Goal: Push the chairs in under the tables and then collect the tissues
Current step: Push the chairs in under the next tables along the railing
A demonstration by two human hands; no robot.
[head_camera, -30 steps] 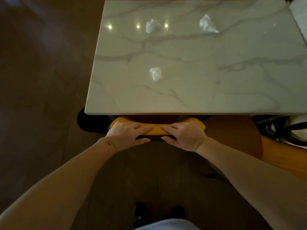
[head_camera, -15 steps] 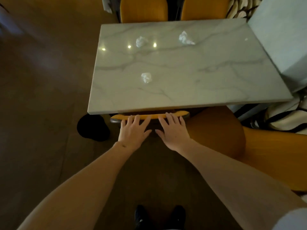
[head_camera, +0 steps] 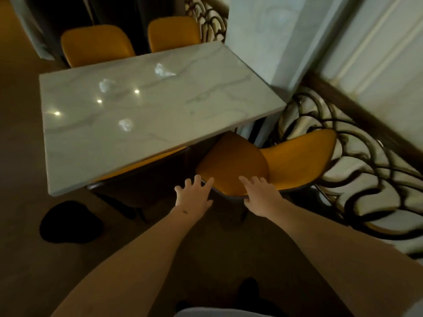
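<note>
Right of the marble table (head_camera: 160, 124), the second orange chair (head_camera: 235, 163) sits half out, its back angled away from the table edge; both hands reach for its near rim, fingers spread and holding nothing: right hand (head_camera: 259, 194) touching the seat, left hand (head_camera: 194, 195) just beside it, tissues (head_camera: 126, 124) waiting on the table
</note>
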